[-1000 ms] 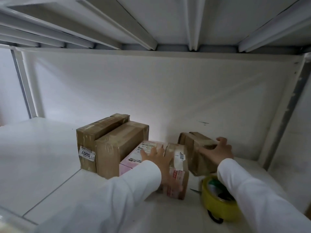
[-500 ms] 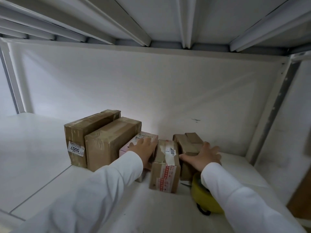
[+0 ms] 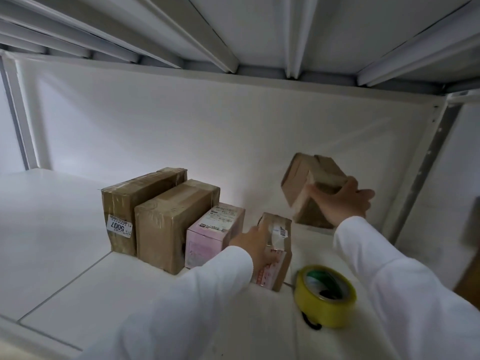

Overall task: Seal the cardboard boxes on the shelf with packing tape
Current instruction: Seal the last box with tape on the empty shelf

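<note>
A small brown box [image 3: 309,188] is held tilted above the shelf [image 3: 52,229] by the right hand [image 3: 340,201], while the taped box [image 3: 276,245] beside the yellow tape roll [image 3: 324,297] is gripped by the left hand [image 3: 255,242].

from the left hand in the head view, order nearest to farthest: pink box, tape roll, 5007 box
1. pink box, right beside the left hand, on its left
2. tape roll, to the right, nearer the shelf front
3. 5007 box, far left of the row

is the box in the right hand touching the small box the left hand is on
Apart. The head view shows the lifted box, gripped by the right hand, with white wall visible between it and the small box under the left hand.
</note>
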